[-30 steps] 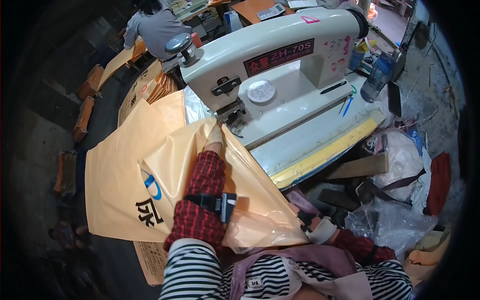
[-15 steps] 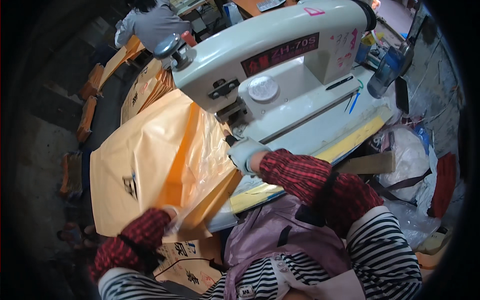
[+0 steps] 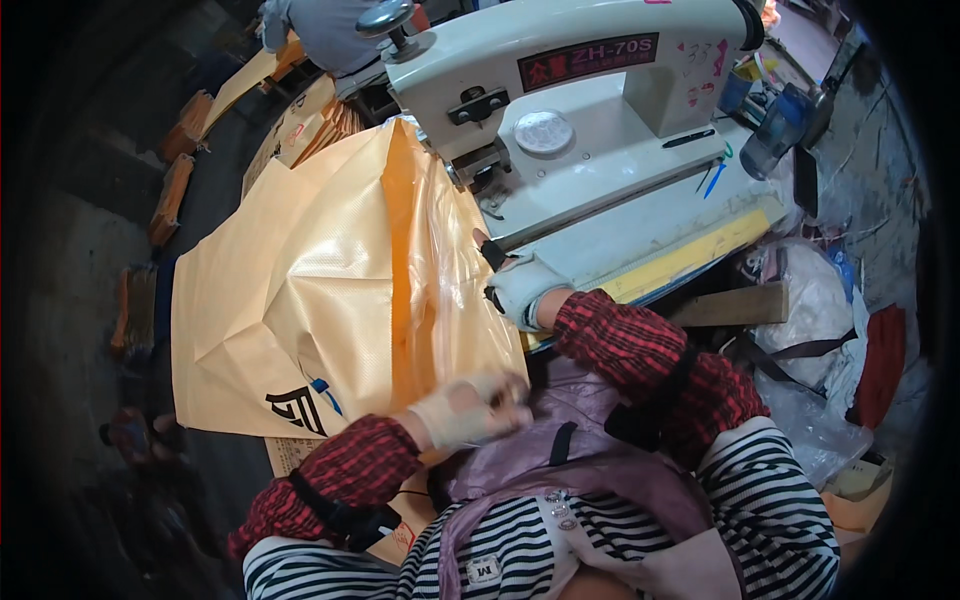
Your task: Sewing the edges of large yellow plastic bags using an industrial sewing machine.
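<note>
Dim floor [image 3: 215,220] at left; worktable [image 3: 600,245] bears white sewing machine [image 3: 450,50]; tan sack [image 3: 330,260] lies left of its head. Right hand [image 3: 528,290] at sack's right edge, grip unclear; left hand [image 3: 468,410] blurred by lower edge, curled, can't tell if holding.

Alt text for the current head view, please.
A person's blurred left hand is at the near edge of a large tan bag, the right hand by its right edge, beside a white sewing machine. A grey-clad co-worker shows at upper left.
</note>
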Demonstrator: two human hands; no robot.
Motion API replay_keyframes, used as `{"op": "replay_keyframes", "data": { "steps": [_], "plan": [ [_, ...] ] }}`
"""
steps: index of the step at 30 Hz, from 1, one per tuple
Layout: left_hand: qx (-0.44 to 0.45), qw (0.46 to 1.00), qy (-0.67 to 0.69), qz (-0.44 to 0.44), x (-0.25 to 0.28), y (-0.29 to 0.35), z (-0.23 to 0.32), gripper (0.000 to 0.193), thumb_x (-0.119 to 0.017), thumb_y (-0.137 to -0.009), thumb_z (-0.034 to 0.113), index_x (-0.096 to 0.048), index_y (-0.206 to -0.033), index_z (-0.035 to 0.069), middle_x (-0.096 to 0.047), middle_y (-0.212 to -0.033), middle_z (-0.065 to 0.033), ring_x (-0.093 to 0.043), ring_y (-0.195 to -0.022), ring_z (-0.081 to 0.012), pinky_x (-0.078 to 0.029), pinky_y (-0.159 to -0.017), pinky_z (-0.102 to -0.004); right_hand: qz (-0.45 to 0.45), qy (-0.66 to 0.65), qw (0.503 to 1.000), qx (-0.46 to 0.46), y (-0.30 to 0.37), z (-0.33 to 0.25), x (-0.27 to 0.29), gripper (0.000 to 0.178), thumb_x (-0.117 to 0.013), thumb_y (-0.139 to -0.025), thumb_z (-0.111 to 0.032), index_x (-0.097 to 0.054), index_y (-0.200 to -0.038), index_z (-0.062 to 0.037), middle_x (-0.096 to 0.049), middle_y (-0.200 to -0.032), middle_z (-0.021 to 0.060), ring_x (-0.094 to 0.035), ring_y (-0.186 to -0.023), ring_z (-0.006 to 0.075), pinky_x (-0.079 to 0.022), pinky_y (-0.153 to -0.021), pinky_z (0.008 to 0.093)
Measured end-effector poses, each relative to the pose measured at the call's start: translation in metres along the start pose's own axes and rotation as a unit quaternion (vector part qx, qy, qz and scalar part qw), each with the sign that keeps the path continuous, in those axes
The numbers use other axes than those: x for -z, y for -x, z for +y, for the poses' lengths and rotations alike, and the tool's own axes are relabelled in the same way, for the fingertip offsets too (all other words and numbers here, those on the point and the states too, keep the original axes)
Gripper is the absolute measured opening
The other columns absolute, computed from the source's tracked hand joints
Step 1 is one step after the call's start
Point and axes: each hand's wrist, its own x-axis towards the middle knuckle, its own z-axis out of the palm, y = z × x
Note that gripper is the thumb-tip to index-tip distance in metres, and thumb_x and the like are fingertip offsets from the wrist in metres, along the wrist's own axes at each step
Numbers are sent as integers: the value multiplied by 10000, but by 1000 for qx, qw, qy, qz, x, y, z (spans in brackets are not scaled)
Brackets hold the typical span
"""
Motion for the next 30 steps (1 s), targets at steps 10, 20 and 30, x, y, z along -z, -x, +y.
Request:
{"op": "replay_keyframes", "data": {
  "steps": [10,20,30],
  "plan": [
    [-144,926,-318,145,27,23,54,124,-526,-758,93,-539,-879,66,-560,-744,-48,-534,-632,-194,-469,-616,-302,105,-160,973,-125,25,-8,-36,803,-537,-811,-172,-32,-1435,-169,-596,-780,255,-592,-694,384,-447,-585,443],
    [17,965,-145,216,46,67,96,267,-504,-883,254,-581,-944,5,-581,-715,-94,-610,-674,-220,-506,-633,-329,53,-183,968,-163,37,-14,-23,731,-477,-822,-187,-77,-1433,-155,-612,-882,257,-605,-786,392,-472,-663,452],
    [53,821,-541,-176,41,80,68,140,-587,-634,161,-642,-701,52,-614,-771,-125,-593,-681,-295,-476,-611,-378,99,-226,957,-150,55,-26,-3,609,-496,-819,-178,-283,-1387,-127,-599,-862,270,-591,-779,402,-471,-688,447]
  ]
}}
